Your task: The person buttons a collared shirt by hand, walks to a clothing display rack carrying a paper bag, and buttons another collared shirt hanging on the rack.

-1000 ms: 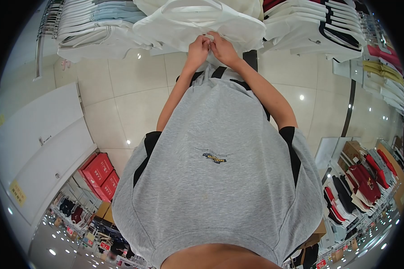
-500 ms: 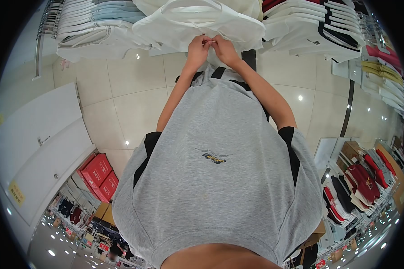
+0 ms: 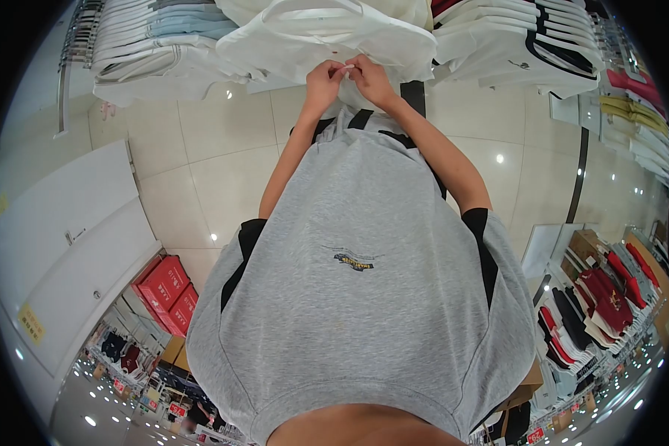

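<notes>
A white shirt (image 3: 401, 44) hangs at the top middle, its neckline toward the rack and its front facing me. Just in front of its lower part, my left hand (image 3: 324, 83) and my right hand (image 3: 370, 79) meet, both closed in a pinch. Between the fingertips shows a small white piece (image 3: 348, 67); whether it belongs to the shirt I cannot tell. A tiny dark red mark sits on the shirt above the fingers. My knuckles partly hide the shirt's front.
White and light blue garments (image 3: 163, 44) hang at the left, white shirts with black trim (image 3: 528, 52) at the right. Red boxes (image 3: 167, 282) stand by a white cabinet (image 3: 67, 223). A rack of red and dark clothes (image 3: 602, 297) stands lower right; tiled floor (image 3: 230, 171) lies below.
My hands stay together in the same place, with the fingers shifted slightly. The small white piece between the fingertips shows more clearly now. The view has moved a little.
</notes>
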Demonstrator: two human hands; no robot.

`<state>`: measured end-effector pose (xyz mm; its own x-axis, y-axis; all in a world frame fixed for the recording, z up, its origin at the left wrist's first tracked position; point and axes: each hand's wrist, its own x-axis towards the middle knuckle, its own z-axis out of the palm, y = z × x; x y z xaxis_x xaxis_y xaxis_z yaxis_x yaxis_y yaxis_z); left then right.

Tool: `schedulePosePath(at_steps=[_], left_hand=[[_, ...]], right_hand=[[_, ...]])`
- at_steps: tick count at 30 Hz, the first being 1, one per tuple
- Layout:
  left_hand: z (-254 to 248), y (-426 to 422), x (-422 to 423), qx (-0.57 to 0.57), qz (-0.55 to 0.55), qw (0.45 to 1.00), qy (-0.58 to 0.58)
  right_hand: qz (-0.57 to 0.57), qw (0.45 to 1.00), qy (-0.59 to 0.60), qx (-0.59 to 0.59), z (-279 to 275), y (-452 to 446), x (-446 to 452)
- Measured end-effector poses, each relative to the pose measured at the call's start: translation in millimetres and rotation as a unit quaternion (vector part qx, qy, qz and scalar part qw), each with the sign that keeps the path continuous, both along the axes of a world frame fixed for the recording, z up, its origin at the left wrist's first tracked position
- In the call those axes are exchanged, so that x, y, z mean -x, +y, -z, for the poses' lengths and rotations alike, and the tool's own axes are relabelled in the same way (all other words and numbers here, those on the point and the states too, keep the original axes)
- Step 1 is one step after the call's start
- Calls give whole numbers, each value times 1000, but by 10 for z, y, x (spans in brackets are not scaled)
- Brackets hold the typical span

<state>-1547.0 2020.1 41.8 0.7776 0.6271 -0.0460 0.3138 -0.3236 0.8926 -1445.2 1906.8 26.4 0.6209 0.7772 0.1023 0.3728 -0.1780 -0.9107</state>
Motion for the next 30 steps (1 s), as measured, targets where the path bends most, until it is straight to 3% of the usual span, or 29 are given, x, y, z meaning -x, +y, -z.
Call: schedulePosePath(at_steps=[8, 17, 23, 30], left_hand=[[36, -7, 9, -51, 8, 997, -63], [-36, -16, -9, -127, 68, 989, -36], [-56, -35, -12, -57, 27, 998, 2], [68, -33, 12, -71, 25, 997, 6]], right_hand=[[-33, 999, 35, -25, 18, 1, 2], [-58, 996, 67, -11, 48, -8, 2], [-33, 991, 132, 16, -64, -10, 26], [-11, 991, 128, 25, 55, -4, 20]])
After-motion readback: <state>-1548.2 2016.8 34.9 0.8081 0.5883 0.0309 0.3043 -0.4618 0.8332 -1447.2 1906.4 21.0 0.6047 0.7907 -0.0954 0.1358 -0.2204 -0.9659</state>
